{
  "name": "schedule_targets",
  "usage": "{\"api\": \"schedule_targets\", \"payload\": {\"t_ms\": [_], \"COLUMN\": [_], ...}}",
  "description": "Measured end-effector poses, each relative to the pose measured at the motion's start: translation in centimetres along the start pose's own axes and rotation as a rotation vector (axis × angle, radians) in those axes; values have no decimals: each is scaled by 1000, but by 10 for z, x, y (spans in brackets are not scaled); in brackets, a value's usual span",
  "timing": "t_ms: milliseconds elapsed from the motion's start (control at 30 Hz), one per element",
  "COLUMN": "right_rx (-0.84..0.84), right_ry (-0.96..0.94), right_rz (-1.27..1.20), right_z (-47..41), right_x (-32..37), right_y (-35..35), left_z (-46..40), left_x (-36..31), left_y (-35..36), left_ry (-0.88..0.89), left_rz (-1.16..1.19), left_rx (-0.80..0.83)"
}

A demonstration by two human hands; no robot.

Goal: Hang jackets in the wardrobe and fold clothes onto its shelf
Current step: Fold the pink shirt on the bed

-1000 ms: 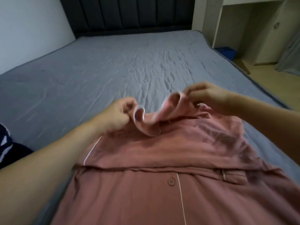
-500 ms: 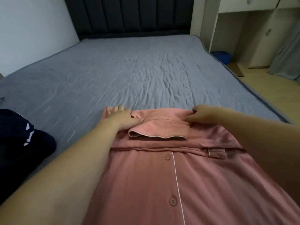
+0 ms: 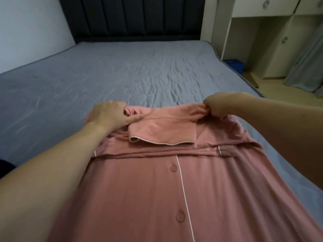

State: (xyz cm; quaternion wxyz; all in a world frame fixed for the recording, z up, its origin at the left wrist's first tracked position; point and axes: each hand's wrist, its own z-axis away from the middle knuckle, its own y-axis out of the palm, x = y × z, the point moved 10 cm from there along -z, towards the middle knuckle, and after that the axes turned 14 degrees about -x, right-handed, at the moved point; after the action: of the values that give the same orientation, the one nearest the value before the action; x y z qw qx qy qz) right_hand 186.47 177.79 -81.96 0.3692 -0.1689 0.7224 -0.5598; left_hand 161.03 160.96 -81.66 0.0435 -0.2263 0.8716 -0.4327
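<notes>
1. A pink pyjama shirt (image 3: 139, 189) lies flat on the grey bed sheet (image 3: 122, 75), with the button side up; it fills the near part of the bed.
2. A white piping line (image 3: 183, 189) runs down the front of the shirt, and two buttons sit just left of it, one (image 3: 173, 168) higher and one (image 3: 180, 216) lower.
3. The top part of the shirt is folded toward the viewer, and a flap with a white edge (image 3: 162, 131) lies on top of the fold.
4. The left hand (image 3: 108, 114) is at the far left corner of the fold. Its fingers are curled around the cloth and the thumb lies on top, so it holds the shirt there.
5. The right hand (image 3: 222, 103) is at the far right corner. Its fingers are closed and pinch the cloth, which is lifted a little from the bed at this place.
6. Both forearms reach over the shirt from the near side.
7. Behind the bed stands a dark padded headboard (image 3: 132, 16).
8. To the right of the bed there is a cream cupboard (image 3: 262, 7), a blue box (image 3: 234, 64) on the floor and a grey curtain (image 3: 307, 63).
9. A dark piece of cloth (image 3: 5, 167) shows at the left edge; I cannot tell what it is.
</notes>
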Motion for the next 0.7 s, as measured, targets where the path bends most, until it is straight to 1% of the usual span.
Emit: {"api": "schedule_targets", "payload": {"t_ms": [33, 100, 133, 167, 200, 233, 267, 300, 333, 367, 467, 500, 533, 567, 600, 633, 667, 700], "right_rx": [-66, -123, -169, -232, -293, -320, -300, -253, -234, -250, -272, -268, -277, -307, -377, -468, -564, -609], "right_ry": [24, 71, 96, 105, 77, 23, -25, -49, -37, 18, 206, 229, 225, 181, 79, -83, -272, -458], "right_rz": [71, 207, 138, -10, -198, -361, -454, -482, -484, -481, -373, -338, -324, -317, -313, -307, -302, -295], "right_z": [-10, -23, -26, -25, -20, -12, 1, 16, 27, 34, 45, 50, 58, 70, 87, 108, 135, 164], "right_x": [-10, -24, -22, -13, 4, 24, 42, 56, 61, 56, 34, 33, 35, 41, 53, 71, 90, 107], "right_y": [-1, 7, 12, 17, 23, 33, 47, 64, 76, 81, 75, 68, 58, 46, 28, 5, -18, -32], "left_z": [-10, -19, -14, -2, 14, 39, 65, 84, 91, 92, 87, 86, 88, 92, 100, 114, 133, 155], "left_x": [6, 15, 18, 14, 4, -7, -12, -9, 2, 12, 15, 9, 1, -14, -34, -58, -82, -108], "left_y": [5, 21, 31, 44, 61, 78, 90, 93, 91, 85, 58, 41, 20, -5, -31, -55, -78, -95], "left_ry": [-33, -159, -246, -289, -236, -153, -62, -62, -124, -215, -343, -378, -402, -373, -283, -170, -52, 83], "left_rz": [-49, -44, 22, 103, 145, 139, 102, 74, 50, 41, -47, -24, 23, 92, 170, 279, 394, 505], "left_rx": [-4, 88, 150, 235, 336, 435, 512, 543, 532, 515, 483, 425, 332, 204, 68, -23, -47, 9]}}
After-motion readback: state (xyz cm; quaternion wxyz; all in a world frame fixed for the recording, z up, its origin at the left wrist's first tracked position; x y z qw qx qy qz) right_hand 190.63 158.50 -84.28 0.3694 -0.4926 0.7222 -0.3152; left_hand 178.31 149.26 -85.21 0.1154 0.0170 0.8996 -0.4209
